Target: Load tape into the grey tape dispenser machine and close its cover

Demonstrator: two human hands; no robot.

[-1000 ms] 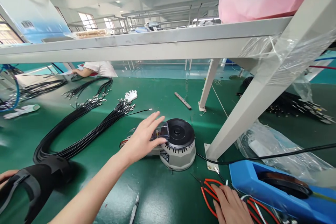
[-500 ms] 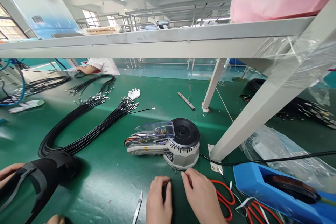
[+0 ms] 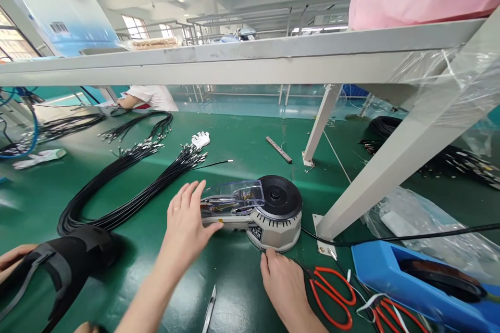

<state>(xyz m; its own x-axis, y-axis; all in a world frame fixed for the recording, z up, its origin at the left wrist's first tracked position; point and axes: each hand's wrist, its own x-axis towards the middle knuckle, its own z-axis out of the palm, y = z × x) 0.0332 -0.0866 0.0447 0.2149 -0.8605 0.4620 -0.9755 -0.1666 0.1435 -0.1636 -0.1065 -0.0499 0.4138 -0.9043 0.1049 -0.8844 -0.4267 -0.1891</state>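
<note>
An electric tape dispenser [image 3: 273, 226] with a black round top and a clear cover stands on the green table [image 3: 238, 291]. At its left end is my left hand [image 3: 187, 218], fingers stretched and apart, thumb along the near side; whether it bears on the casing I cannot tell. Beside the dispenser's front base, my right hand [image 3: 283, 281] has its fingers pressed together in a pinch. Anything between those fingertips is hidden. Red-handled scissors [image 3: 332, 294] lie just right of that hand. A slim silver craft knife [image 3: 210, 309] rests between my forearms.
Bundled black cables [image 3: 128, 208] lie left. A blue tape holder [image 3: 422, 283] and a slanted white post [image 3: 390, 166] stand right. Overhead runs a white shelf [image 3: 242, 65]. Another person's hand [image 3: 15, 257] is near a black strapped item [image 3: 74, 265] at left.
My left hand has moved up and left from the table front to the dispenser's left end. My right hand has shifted slightly left, baring more of the red-handled scissors.
</note>
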